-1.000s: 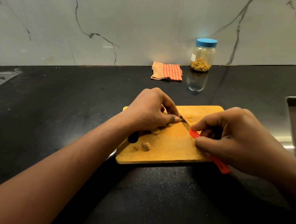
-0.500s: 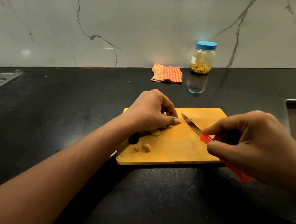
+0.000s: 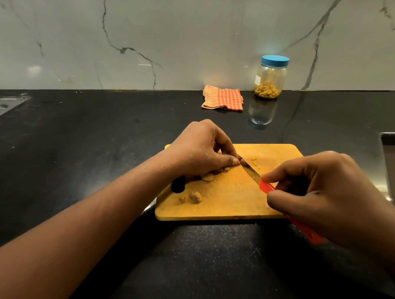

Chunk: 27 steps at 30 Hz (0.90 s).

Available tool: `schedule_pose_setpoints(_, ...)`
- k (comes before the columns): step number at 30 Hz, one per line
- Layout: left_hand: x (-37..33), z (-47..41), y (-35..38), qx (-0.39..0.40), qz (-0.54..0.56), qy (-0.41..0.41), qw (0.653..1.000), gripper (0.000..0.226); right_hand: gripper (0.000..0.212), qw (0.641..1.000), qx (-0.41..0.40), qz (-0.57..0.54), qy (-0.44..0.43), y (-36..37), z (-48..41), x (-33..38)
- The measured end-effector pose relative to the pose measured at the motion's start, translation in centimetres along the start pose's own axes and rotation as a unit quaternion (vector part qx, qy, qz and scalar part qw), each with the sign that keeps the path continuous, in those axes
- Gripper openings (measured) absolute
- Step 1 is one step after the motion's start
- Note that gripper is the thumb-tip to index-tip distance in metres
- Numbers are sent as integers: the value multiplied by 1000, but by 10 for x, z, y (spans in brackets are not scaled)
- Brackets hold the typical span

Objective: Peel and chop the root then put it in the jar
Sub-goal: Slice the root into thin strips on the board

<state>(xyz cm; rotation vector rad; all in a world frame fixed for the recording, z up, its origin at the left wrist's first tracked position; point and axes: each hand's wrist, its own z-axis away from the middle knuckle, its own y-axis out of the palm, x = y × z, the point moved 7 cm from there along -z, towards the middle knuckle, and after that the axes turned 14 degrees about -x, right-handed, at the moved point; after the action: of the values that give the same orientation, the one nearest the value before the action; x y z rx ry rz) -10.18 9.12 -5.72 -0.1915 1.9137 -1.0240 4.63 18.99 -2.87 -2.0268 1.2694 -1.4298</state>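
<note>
Head view shows my left hand curled over the root, pinning it to the cutting board, so that only its near edge and its yellow right end peek out below my fingertips. The root seems to lie with its long axis running left to right, and the knife meets it from the right. My right hand grips the red handle, thumb and forefinger pinching it close to the blade. The blade slants from near right to far left, with its tip just beside my left forefinger. So the next cut, as I judge it, falls across the root's right end, very close to that fingertip. A few chopped bits lie right of the blade, and 2 rough pieces lie nearer me. The jar, lid on, stands well apart at the far right.
</note>
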Motion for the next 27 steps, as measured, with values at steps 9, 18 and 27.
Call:
schedule_pose_setpoints(9, 1, 0, 0, -6, 6, 1, 1000, 8, 26, 1000, 13, 22, -13, 6, -4, 2)
schedule_pose_setpoints(18, 1, -1, 0, -9, -1, 1, 1000, 9, 21, 999, 9, 45, -28, 6, -5, 5)
schedule_pose_setpoints(27, 4, 1, -7, -19, 20, -19, 999, 14, 22, 999, 2, 33, -4, -20, 5, 5)
